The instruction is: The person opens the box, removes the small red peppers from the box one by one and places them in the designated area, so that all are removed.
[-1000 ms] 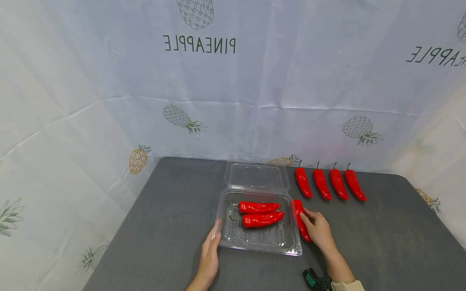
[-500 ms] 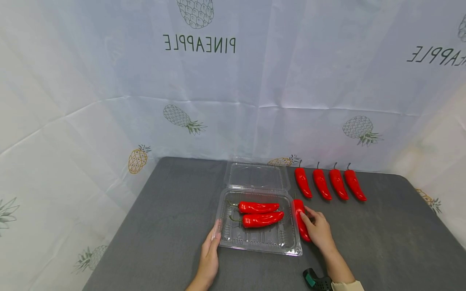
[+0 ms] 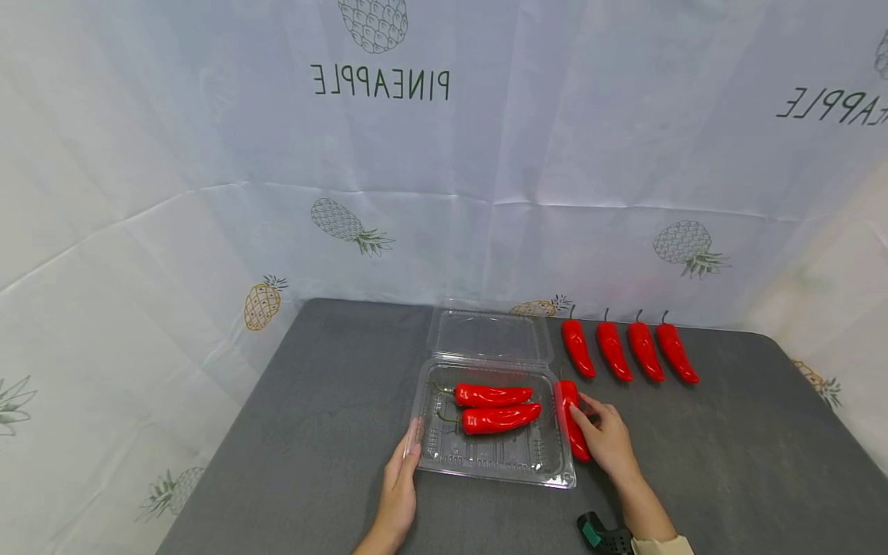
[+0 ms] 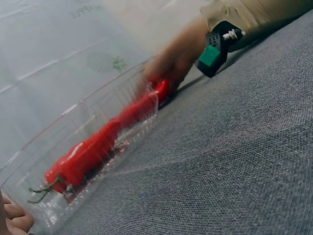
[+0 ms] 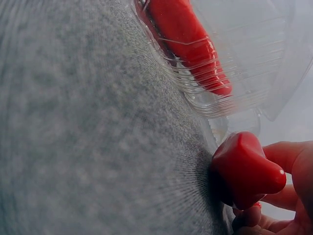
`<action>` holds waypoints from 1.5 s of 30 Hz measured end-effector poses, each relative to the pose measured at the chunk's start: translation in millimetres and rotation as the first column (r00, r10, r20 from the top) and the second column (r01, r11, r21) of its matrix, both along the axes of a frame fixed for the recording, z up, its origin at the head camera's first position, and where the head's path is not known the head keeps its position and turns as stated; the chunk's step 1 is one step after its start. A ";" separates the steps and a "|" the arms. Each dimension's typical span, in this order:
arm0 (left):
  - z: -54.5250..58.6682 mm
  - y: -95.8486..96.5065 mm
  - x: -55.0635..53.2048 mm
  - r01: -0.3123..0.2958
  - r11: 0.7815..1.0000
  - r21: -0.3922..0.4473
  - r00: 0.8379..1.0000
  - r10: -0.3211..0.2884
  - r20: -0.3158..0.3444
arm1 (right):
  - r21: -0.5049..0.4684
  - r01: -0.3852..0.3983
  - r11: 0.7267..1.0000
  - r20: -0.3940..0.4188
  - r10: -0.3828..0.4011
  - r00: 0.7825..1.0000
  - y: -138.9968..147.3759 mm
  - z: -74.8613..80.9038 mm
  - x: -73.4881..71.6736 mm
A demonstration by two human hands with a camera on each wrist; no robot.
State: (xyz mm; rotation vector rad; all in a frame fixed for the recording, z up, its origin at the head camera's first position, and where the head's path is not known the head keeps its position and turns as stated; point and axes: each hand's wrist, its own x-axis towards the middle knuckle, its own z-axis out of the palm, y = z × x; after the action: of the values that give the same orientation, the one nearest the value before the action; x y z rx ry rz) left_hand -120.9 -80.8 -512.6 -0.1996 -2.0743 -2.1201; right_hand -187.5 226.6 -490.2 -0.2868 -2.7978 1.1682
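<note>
A clear plastic clamshell box point(image 3: 479, 472) lies unfolded on the table, with two red peppers point(image 3: 501, 418) side by side inside, their stems to the left. My left hand point(image 3: 398, 493) grips the box's left side, thumb near the rim; in the left wrist view its curled fingers point(image 4: 17, 218) show at the box's end. Just outside the right wall lies another red pepper point(image 3: 575, 432), lengthwise to the box side. My right hand point(image 3: 610, 443) holds that pepper from the right between thumb and fingers. Its blunt tip point(image 5: 249, 171) faces the right wrist camera.
Several more red peppers point(image 3: 644, 351) lie in a row at the back right of the grey table point(image 3: 333, 385). The box's transparent lid point(image 3: 489, 337) is folded back toward the curtain point(image 3: 444, 154). A black and green wrist device point(image 3: 602, 533) sits by the right sleeve.
The pepper in my right hand has shifted very slightly toward the box. Both hands, the box and the other peppers keep their places.
</note>
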 end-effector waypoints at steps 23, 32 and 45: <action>2.3 -0.1 0.5 -0.010 1.000 -0.002 0.998 0.010 0.058 | -0.004 -0.077 0.997 -0.006 0.077 0.997 -8.1 32.9 1.7; 2.2 -0.2 1.5 -0.012 1.000 -0.004 0.998 0.012 0.059 | 0.065 -0.158 0.985 -0.115 0.165 0.980 -4.6 48.1 -3.6; 2.0 0.2 1.7 -0.018 1.000 -0.004 0.999 0.018 0.047 | 0.072 -0.427 0.901 -0.083 0.432 0.898 -16.4 71.1 -10.1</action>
State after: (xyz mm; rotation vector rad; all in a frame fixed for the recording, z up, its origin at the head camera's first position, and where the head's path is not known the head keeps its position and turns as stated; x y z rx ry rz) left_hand -119.2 -80.7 -510.6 -0.1319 -2.0975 -2.1310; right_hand -197.5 210.2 -419.1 0.4077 -2.8801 1.1381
